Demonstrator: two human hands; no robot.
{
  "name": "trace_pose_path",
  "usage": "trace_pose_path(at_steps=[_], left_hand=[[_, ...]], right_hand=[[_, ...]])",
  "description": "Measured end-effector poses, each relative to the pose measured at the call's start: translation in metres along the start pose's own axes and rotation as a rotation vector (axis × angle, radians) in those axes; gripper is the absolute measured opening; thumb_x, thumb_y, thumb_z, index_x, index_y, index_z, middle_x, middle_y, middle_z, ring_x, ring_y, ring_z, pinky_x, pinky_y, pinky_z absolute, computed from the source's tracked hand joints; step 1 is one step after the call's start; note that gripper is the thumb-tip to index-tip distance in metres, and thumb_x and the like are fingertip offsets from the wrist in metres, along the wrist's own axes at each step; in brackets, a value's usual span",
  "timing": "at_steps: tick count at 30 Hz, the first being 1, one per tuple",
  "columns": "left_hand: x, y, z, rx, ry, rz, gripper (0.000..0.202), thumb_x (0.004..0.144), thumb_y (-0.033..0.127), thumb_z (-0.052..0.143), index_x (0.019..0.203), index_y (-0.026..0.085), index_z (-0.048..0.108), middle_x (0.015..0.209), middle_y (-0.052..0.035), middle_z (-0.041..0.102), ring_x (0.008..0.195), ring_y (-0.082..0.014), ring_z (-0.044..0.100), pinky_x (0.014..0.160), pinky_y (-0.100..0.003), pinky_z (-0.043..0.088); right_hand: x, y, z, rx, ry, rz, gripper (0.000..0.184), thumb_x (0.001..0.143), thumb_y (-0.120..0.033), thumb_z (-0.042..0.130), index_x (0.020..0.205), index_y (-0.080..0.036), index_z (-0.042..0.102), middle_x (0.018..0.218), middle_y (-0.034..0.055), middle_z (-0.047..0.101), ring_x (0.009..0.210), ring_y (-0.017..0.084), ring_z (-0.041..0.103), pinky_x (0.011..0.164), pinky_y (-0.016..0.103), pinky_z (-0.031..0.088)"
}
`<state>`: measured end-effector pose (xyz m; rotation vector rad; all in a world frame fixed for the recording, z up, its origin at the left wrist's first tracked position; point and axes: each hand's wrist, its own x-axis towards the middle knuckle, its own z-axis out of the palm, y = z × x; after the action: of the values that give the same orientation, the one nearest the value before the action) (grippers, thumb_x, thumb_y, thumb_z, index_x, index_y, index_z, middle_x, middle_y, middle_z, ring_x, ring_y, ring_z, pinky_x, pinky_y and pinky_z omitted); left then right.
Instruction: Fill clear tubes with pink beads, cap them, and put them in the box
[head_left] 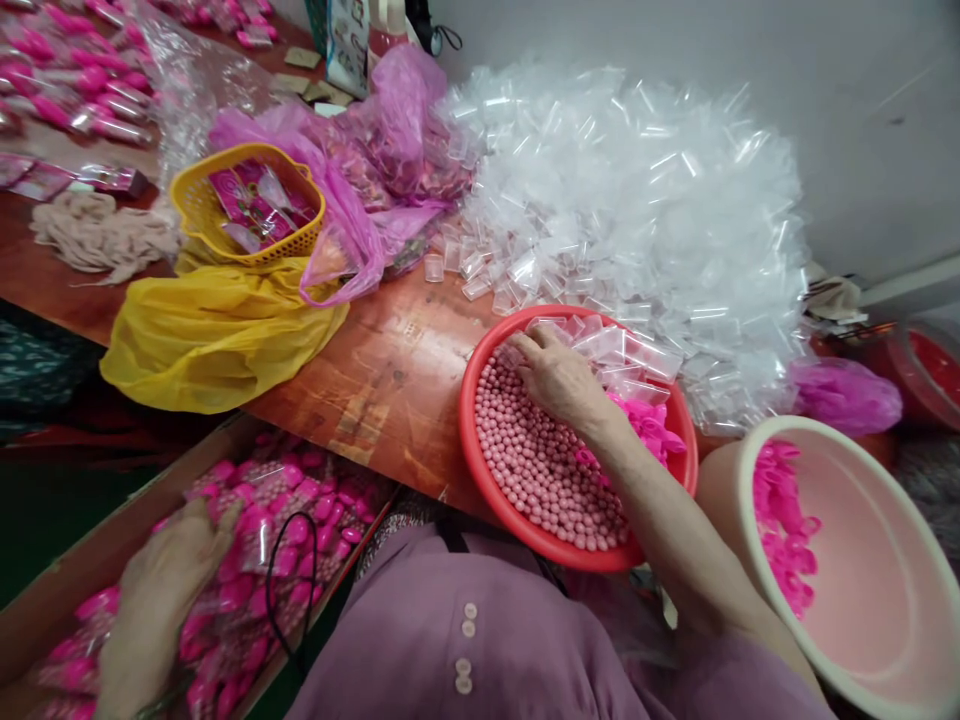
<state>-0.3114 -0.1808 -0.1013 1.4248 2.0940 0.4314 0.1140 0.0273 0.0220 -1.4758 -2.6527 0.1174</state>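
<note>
Pink, pea-sized round beads [540, 465], matt and all one shade, fill the near half of a shallow round red plastic basin [469, 440] that sits at the front edge of the brown wooden table [390, 370]. The right hand [559, 378] lies palm-down on them. Its fingers are bent, with the tips reaching among the small clear plastic boxes [615, 350] piled at the basin's far side. I cannot tell whether they have pinched one. Bright magenta plastic pieces [649, 425] lie in the basin beside the wrist.

The left hand [176, 565], blurred, rests low at the left on glossy clear packets of pink items [277, 520] inside a brown cardboard carton [45, 600] below the table edge. Its fingers look spread over the packets, but a grip cannot be made out. A thin black cord [289, 580] loops over the packets.

Behind the basin rises a big heap of clear plastic boxes [637, 200]. To the left are a crumpled yellow plastic bag [210, 335], a yellow mesh basket [199, 205] holding pink packets, and a translucent pink plastic bag [375, 150]. At the right, a large cream-rimmed pink tub [750, 530] holds more magenta pieces [780, 530]
</note>
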Motion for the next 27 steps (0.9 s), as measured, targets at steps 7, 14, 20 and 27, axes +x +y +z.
trace_pose_path(at_steps=[7, 14, 20, 27], left_hand=[[0.008, 0.121, 0.001, -0.161, 0.03, -0.067, 0.041, 0.082, 0.054, 0.056, 0.102, 0.02, 0.068, 0.088, -0.0086, 0.076, 0.08, -0.0295, 0.071, 0.074, -0.037, 0.053], [0.008, 0.259, 0.043, -0.985, -0.174, 0.474, 0.047, 0.097, 0.049, 0.045, 0.127, 0.015, 0.056, 0.134, -0.0153, 0.063, 0.124, -0.0233, 0.061, 0.11, -0.039, 0.045], [0.011, 0.317, 0.08, -0.539, -0.25, 0.641, 0.066, 0.097, 0.052, 0.034, 0.143, 0.005, 0.038, 0.155, -0.0244, 0.037, 0.149, -0.0311, 0.029, 0.123, -0.052, 0.021], [0.018, 0.336, 0.087, -0.262, -0.352, 0.594, 0.057, 0.097, 0.039, 0.03, 0.134, -0.004, 0.041, 0.145, -0.032, 0.044, 0.144, -0.0372, 0.034, 0.12, -0.054, 0.024]], right_hand=[[0.012, 0.0, -0.007, -0.078, -0.085, -0.102, 0.03, 0.102, -0.026, 0.037, 0.112, -0.017, 0.063, 0.116, 0.0132, 0.062, 0.095, 0.022, 0.063, 0.078, 0.032, 0.048], [-0.017, -0.005, -0.028, -0.038, -0.003, -0.126, 0.028, 0.093, -0.028, 0.056, 0.116, -0.012, 0.06, 0.115, 0.016, 0.064, 0.102, 0.027, 0.064, 0.079, 0.035, 0.051], [-0.054, -0.017, -0.038, -0.127, -0.477, 0.009, 0.009, 0.083, -0.016, 0.06, 0.079, -0.015, 0.068, 0.075, 0.0099, 0.069, 0.06, 0.021, 0.062, 0.054, 0.031, 0.04], [-0.046, -0.023, -0.003, 0.158, -0.429, 0.007, 0.015, 0.069, -0.004, 0.057, 0.072, -0.014, 0.068, 0.075, 0.0111, 0.072, 0.068, 0.021, 0.064, 0.065, 0.029, 0.046]])
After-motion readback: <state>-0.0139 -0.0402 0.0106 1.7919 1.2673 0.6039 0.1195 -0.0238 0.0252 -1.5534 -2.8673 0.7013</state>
